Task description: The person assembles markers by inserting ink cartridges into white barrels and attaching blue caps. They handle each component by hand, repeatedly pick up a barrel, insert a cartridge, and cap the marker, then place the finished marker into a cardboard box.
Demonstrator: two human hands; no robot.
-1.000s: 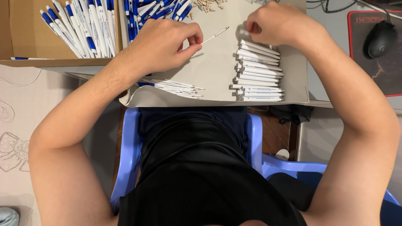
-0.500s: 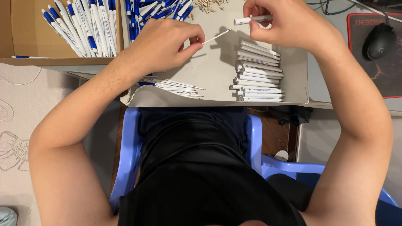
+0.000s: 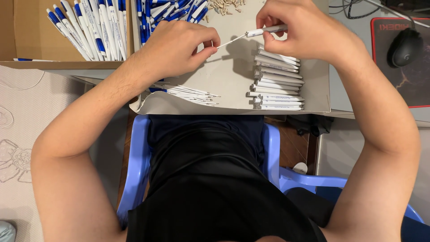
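The thin white refill [image 3: 232, 40] runs nearly level, tilted slightly, from about eight o'clock up to two o'clock, its far end entering the grey pen barrel [image 3: 268, 30]. The left hand [image 3: 177, 47] has its grip pinched on the refill's low end; the right hand [image 3: 304, 29] has its grip closed around the barrel. Both hover over the shallow cardboard tray [image 3: 228, 76], with stacked barrels [image 3: 277, 83] at four o'clock and loose refills [image 3: 190, 93] at seven.
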